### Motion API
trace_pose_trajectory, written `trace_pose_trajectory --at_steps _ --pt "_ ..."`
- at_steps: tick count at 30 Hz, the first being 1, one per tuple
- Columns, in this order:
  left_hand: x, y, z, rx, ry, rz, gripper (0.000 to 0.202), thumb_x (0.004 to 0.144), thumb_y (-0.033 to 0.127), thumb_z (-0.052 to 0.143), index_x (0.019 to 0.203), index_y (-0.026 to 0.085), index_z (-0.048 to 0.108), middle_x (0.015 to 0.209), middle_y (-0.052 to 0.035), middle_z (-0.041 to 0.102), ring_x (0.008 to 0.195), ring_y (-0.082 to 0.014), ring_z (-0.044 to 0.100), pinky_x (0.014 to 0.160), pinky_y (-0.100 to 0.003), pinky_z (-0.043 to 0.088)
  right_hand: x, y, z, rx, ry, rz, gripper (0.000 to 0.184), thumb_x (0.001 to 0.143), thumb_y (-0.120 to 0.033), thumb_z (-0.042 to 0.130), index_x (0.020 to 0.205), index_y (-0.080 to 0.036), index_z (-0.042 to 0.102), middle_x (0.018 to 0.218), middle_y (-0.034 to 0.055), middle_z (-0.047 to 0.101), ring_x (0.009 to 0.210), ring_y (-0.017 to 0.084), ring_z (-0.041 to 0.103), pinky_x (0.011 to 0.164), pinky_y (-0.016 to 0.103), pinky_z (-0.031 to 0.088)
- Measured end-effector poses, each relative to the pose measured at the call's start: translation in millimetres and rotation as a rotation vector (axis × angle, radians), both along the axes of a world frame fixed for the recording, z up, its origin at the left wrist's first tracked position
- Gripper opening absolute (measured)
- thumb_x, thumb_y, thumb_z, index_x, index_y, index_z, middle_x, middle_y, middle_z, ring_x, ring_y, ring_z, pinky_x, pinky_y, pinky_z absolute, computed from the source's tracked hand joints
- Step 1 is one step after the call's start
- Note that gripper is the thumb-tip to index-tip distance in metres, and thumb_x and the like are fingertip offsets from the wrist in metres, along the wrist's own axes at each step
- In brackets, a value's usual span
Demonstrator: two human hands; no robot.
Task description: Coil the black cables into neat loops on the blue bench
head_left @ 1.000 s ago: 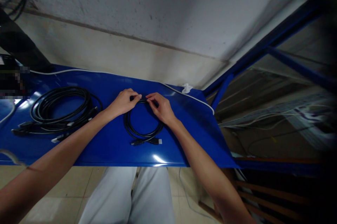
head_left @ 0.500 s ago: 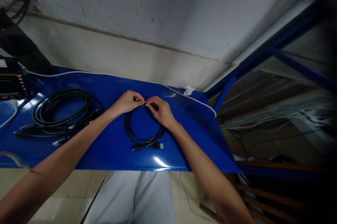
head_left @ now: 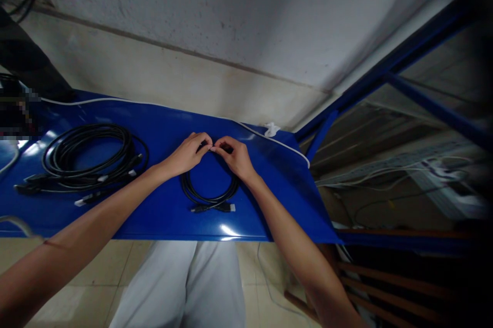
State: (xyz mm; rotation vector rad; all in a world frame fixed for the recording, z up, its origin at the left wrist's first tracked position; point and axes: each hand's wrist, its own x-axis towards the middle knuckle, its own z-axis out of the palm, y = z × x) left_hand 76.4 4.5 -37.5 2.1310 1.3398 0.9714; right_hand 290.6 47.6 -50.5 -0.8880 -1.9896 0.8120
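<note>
A small coil of black cable lies on the blue table in front of me, with connectors at its near side, one of them silver-tipped. My left hand is at the coil's far left, thumb and forefinger closed in a pinch. From the other side my right hand pinches too, its fingertips meeting the left ones over the far part of the loop. Whatever lies between the fingertips is too small to make out. The hands hide the far part of the coil.
A larger bundle of black cables with several plugs lies to the left. A white cord runs along the back of the blue table. Crumpled white material sits at the back right. A blue metal frame rises on the right.
The fingertips stay together at the far side of the coil, with the left thumb and finger now forming a rounder pinch. The view has shifted slightly.
</note>
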Motion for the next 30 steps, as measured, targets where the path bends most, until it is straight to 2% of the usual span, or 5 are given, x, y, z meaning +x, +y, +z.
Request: trace_pose_trajectory --at_steps 4,11,21,25,30 --pt "-0.4 -0.7 2.4 -0.045 -0.017 0.022 0.014 0.108 0.027 0.056 0.105 0.023 0.068 0.104 -0.0053 0.076 0.102 -0.0259 0.066 0.101 -0.043 0.051 6.2 3.6 4.1 0.083 -0.056 0.060 0.026 0.103 -0.048 0.077 0.095 -0.024 0.081 0.098 0.0051 0.080 0.095 0.022 0.073 0.091 0.037 0.057" --pt "-0.5 0.7 0.5 -0.034 -0.007 0.035 0.010 0.105 0.023 0.063 0.106 0.021 0.072 0.102 -0.0053 0.077 0.097 -0.0241 0.067 0.099 -0.041 0.051 17.5 10.6 7.6 0.030 -0.059 0.205 0.014 0.101 -0.040 0.081 0.102 -0.026 0.083 0.106 0.0059 0.082 0.105 0.023 0.075 0.101 0.041 0.057" --pt "-5.3 -0.9 6.5 -0.065 -0.073 0.021 0.020 0.095 0.015 0.071 0.109 0.022 0.083 0.100 -0.0045 0.079 0.086 -0.0197 0.068 0.081 -0.033 0.051 13.8 4.4 9.4 0.022 -0.047 0.141 0.008 0.101 -0.032 0.077 0.097 -0.025 0.081 0.101 0.0052 0.079 0.098 0.023 0.074 0.095 0.040 0.055" --pt "-6.1 0.1 6.8 -0.089 -0.122 0.032 0.016 0.096 0.020 0.073 0.106 0.022 0.085 0.090 -0.0023 0.077 0.077 -0.0175 0.065 0.073 -0.031 0.048 12.3 2.6 9.8 0.029 -0.052 0.120 0.009 0.100 -0.032 0.078 0.097 -0.025 0.081 0.101 0.0052 0.079 0.098 0.023 0.073 0.095 0.040 0.055" --pt "-5.4 0.9 3.4 -0.075 -0.160 0.029 0.012 0.095 0.022 0.078 0.104 0.023 0.086 0.093 -0.0024 0.079 0.080 -0.0174 0.065 0.077 -0.031 0.048 10.7 0.6 10.4 0.036 -0.059 0.110 0.009 0.101 -0.031 0.077 0.097 -0.024 0.080 0.100 0.0049 0.078 0.096 0.022 0.073 0.094 0.040 0.055"
